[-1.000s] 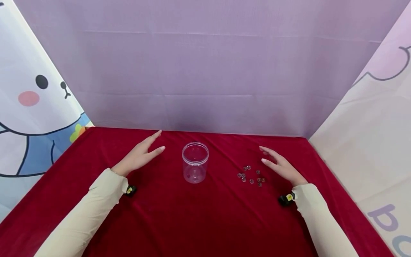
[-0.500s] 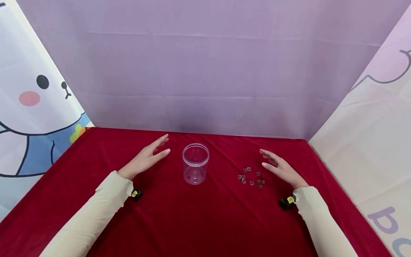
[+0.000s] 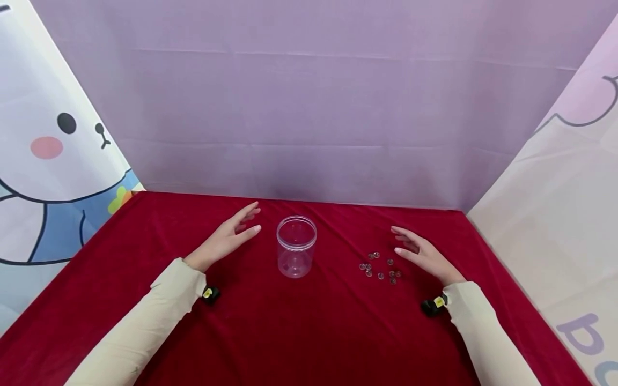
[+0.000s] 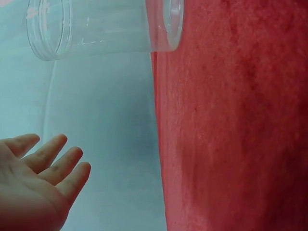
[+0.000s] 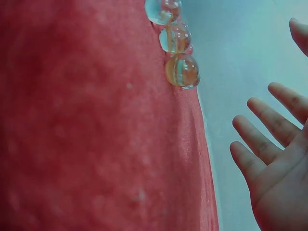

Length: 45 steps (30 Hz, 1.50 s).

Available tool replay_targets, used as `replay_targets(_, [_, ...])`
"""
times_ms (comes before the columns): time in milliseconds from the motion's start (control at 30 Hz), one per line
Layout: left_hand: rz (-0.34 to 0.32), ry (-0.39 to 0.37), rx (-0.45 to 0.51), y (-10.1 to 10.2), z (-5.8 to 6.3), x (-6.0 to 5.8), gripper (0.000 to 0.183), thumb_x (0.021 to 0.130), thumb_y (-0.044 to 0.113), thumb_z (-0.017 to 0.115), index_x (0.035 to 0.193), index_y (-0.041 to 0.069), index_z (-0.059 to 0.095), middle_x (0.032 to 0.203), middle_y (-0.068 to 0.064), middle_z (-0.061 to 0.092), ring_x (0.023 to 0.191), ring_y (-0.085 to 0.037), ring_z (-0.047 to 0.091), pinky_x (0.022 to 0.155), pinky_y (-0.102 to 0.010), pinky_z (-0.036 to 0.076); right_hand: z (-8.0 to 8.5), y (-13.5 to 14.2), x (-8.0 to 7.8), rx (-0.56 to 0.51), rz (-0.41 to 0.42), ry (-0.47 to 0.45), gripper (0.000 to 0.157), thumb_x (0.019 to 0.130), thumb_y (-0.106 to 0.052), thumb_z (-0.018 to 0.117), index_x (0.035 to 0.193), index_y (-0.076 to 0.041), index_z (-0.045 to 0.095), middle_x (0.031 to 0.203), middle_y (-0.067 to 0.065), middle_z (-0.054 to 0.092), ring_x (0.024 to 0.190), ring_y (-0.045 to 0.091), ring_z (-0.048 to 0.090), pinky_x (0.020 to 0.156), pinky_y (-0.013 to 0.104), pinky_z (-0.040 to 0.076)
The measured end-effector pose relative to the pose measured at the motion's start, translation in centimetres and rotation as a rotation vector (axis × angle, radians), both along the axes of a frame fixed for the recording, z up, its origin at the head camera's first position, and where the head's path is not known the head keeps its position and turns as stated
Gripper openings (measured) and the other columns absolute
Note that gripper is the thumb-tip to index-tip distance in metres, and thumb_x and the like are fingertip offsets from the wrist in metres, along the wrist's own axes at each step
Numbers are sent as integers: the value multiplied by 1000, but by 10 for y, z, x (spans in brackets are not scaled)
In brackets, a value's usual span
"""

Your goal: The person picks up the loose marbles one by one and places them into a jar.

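– Facing twelve o'clock?
– Seeing a lilac cloth wall point(image 3: 309, 107), creased along faint horizontal folds.
– Turning to nine?
– Meeting a white-and-blue cartoon print point(image 3: 58, 174), pink-cheeked.
– Glancing to three?
– Finding a pale cloth panel point(image 3: 555, 214) with purple lettering point(image 3: 576, 323).
– Looking down to six?
– Spotting a desk point(image 3: 309, 327) draped in crimson, under soft, even light.

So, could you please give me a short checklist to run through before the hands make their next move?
1. Jar upright on the red cloth: ok.
2. Jar mouth uncovered: ok, no lid on it.
3. Left hand free: ok, open beside the jar, holding nothing.
4. Right hand free: ok, near the marbles, holding nothing.
5. Marble already in hand: not ok, neither hand holds one.
6. Exact marble count: cannot tell, some crowd together.
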<state>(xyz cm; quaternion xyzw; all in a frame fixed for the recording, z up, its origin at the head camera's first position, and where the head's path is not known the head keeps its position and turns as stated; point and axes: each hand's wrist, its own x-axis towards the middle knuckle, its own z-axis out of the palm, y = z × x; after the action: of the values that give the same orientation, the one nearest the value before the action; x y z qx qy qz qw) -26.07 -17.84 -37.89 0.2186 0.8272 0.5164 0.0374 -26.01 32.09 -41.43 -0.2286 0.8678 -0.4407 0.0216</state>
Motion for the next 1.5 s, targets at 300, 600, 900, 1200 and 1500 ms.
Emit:
replay_targets(300, [18, -7, 20, 7, -1, -2, 72, 91, 33, 61, 150, 22, 22, 150, -7, 32, 136, -29, 30, 110, -52, 24, 0, 0, -2, -15, 37, -25, 58, 93, -17, 59, 145, -12, 35, 145, 15, 40, 129, 37, 41, 102, 27, 40])
replay_targets(600, [-6, -8, 51, 17, -8, 1, 74, 90, 32, 63, 150, 19, 22, 149, -11, 33, 136, -32, 31, 110, -54, 24, 0, 2, 2, 31, 74, -28, 58, 92, -17, 60, 144, -9, 36, 142, 16, 42, 125, 35, 45, 99, 40, 44])
replay_targets(900, [-30, -55, 91, 26, -11, 1, 77, 88, 30, 66, 150, 20, 21, 148, -8, 34, 136, -28, 30, 111, -50, 24, 8, 3, 4, 7, 101, -112, 57, 91, -18, 62, 141, -5, 40, 139, 21, 45, 123, 39, 46, 89, 17, 46])
replay_targets(1200, [-72, -95, 164, 34, -14, 1, 78, 87, 27, 67, 150, 20, 21, 148, -9, 34, 135, -30, 32, 110, -51, 25, 10, 3, 7, -48, 99, -180, 52, 91, -16, 61, 139, -5, 43, 137, 21, 48, 124, 37, 47, 90, 18, 45])
replay_targets(1500, [-92, -124, 191, 42, -20, 2, 79, 84, 21, 70, 149, 20, 24, 148, -8, 36, 136, -29, 32, 111, -51, 24, 1, 6, 10, -66, 56, -219, 51, 90, -16, 62, 137, -3, 46, 134, 21, 51, 121, 34, 50, 88, 18, 46])
